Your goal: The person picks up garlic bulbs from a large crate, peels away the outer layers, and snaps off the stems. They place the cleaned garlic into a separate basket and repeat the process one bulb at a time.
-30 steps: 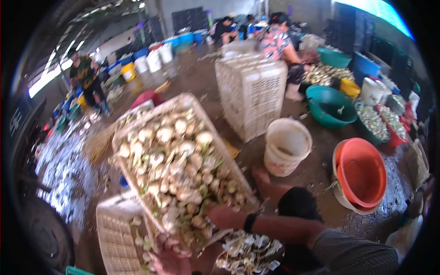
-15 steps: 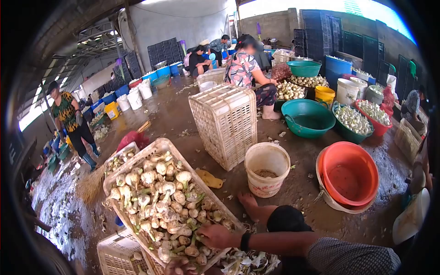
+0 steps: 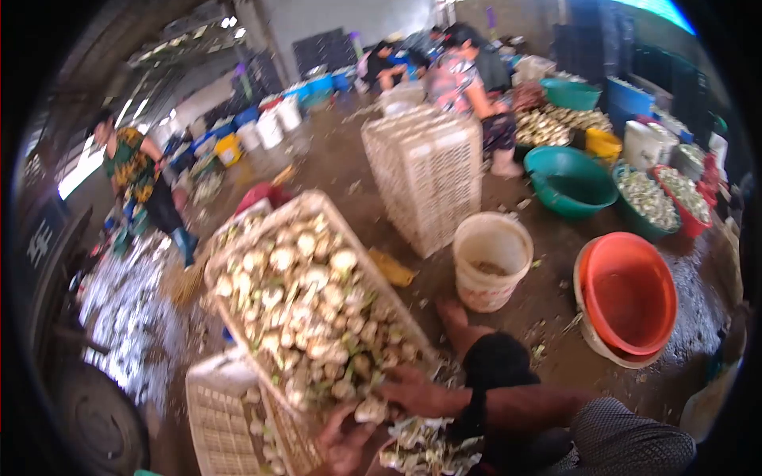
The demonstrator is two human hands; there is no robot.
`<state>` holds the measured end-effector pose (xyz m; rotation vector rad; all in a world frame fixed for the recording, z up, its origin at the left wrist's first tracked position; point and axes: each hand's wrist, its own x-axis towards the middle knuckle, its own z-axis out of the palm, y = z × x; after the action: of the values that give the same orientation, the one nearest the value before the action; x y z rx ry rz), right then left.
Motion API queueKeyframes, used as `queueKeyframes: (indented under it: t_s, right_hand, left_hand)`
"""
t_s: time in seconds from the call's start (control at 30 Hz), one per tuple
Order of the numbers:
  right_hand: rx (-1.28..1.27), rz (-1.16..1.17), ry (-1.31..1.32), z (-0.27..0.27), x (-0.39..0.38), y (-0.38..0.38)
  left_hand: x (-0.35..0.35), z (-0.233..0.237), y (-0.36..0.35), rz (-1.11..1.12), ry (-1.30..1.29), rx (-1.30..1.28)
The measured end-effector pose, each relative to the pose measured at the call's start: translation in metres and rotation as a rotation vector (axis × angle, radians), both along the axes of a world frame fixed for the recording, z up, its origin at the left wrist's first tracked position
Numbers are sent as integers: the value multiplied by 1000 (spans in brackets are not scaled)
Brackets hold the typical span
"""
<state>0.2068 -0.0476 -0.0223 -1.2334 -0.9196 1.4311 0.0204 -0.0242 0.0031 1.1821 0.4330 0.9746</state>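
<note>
Crate [image 3: 373, 266] of pale bulbs [image 3: 302, 301] stays tilted above a second crate [image 3: 218, 404]; right hand [image 3: 413, 391] clasps its near rim, left hand [image 3: 345, 440], now clearer, grips underneath.

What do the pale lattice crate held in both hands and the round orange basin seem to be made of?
The pale lattice crate looks like moulded plastic, matte cream, judging by its thin, even grid walls. The round orange basin also seems plastic: smooth, slightly glossy, uniformly bright.

crate [image 3: 313, 208] | pale plastic lattice | tilted | full of whitish bulbs [image 3: 305, 305]
</note>
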Motion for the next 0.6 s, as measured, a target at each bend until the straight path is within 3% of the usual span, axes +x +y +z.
queueKeyframes:
  t_s: [0.03,0.07,0.13,0.2,0.27,0.37,0.4,0.47,0.6]
  right_hand:
    - [15,-62,2,0,-4,-7]
    - [31,-131,1,21,-4,-10]
    - [70,-144,112,15,-5,-7]
    - [114,-107,-46,6,1,-7]
    - [44,15,-122,34,8,-10]
    - [137,172,-118,25,12,-10]
    - [129,173,-114,25,12,-9]
    - [385,117,-437,26,10,-9]
    - [308,186,-458,22,10,-9]
  left_hand:
    - [-6,-17,2,178,281,328]
    - [-8,-4,0,155,302,213]
    - [-8,12,3,67,127,-174]
    - [-12,5,7,76,21,-349]
    - [-16,0,8,100,24,-353]
    - [-10,3,8,133,95,-329]
    - [-9,3,9,133,99,-337]
    - [-7,3,8,184,202,-298]
    - [-6,-4,9,152,181,-157]
